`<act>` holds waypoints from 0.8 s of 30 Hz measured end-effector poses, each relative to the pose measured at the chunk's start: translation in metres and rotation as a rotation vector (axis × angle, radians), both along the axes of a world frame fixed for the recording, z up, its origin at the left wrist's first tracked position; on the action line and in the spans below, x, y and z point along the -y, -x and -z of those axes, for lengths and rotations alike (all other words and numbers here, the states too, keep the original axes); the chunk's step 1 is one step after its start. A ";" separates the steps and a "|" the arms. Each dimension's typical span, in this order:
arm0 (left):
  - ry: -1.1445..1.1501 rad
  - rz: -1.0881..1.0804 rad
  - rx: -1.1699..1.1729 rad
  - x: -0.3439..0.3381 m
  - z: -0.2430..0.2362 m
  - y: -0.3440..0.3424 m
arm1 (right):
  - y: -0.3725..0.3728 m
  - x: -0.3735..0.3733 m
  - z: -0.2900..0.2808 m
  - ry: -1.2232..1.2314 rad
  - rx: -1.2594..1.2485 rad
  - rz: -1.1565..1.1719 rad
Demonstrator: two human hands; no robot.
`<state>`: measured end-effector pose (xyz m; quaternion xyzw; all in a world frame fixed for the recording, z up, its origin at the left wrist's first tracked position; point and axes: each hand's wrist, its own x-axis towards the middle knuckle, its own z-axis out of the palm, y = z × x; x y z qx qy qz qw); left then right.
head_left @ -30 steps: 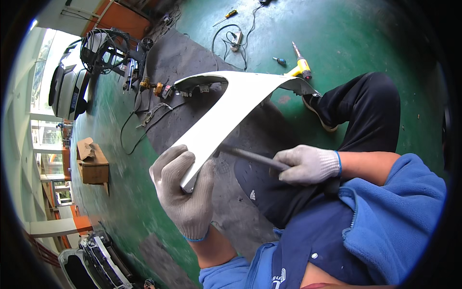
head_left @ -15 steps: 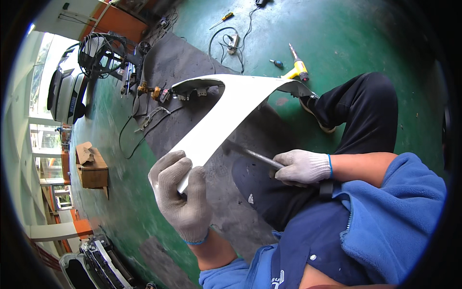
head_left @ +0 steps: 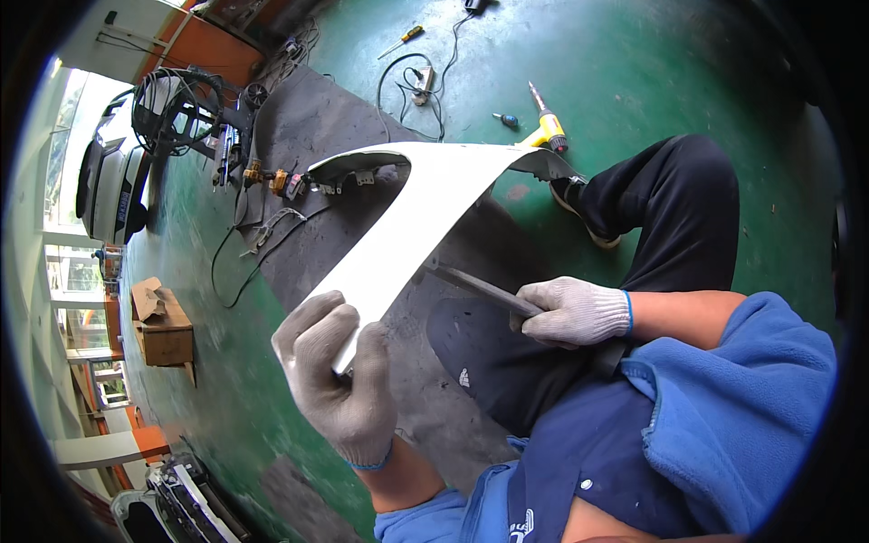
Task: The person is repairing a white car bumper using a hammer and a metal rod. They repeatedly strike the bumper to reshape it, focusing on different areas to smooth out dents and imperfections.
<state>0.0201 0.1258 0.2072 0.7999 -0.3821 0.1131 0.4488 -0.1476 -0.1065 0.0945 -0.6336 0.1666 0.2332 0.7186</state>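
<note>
A white car fender (head_left: 407,231) slants across the middle, its wide arched end away from me and its narrow end toward me. My gloved left hand (head_left: 335,380) is closed around that narrow end, fingers over the outer face and thumb on the near side. In my gloved right hand (head_left: 575,312) is a flat grey metal bar (head_left: 484,290), pointing up and left. The bar's far tip reaches the fender's right edge at its underside; whether it touches there I cannot tell. My bent knees are close to the bar.
A yellow-handled tool (head_left: 549,134), a stubby screwdriver (head_left: 507,120), a yellow screwdriver (head_left: 401,42) and a corded power strip (head_left: 423,84) lie beyond the fender. A dark mat (head_left: 317,109) covers part of the green floor. A brown box (head_left: 163,326) stands left.
The metal bar has turned, showing its flat face, and its tip meets the fender's edge more visibly. The view has shifted slightly; my left hand keeps its hold.
</note>
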 end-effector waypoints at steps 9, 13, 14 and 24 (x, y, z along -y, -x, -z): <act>0.011 0.015 -0.004 0.008 0.002 0.001 | -0.008 -0.002 -0.003 0.116 -0.101 -0.032; 0.002 0.000 0.004 0.000 0.005 0.003 | -0.010 0.007 -0.006 0.041 -0.111 -0.008; 0.014 0.007 -0.005 0.001 0.006 0.004 | -0.007 0.008 -0.005 -0.010 -0.052 0.032; -0.009 0.010 0.008 -0.010 0.009 0.004 | -0.003 0.007 -0.010 0.189 -0.044 -0.078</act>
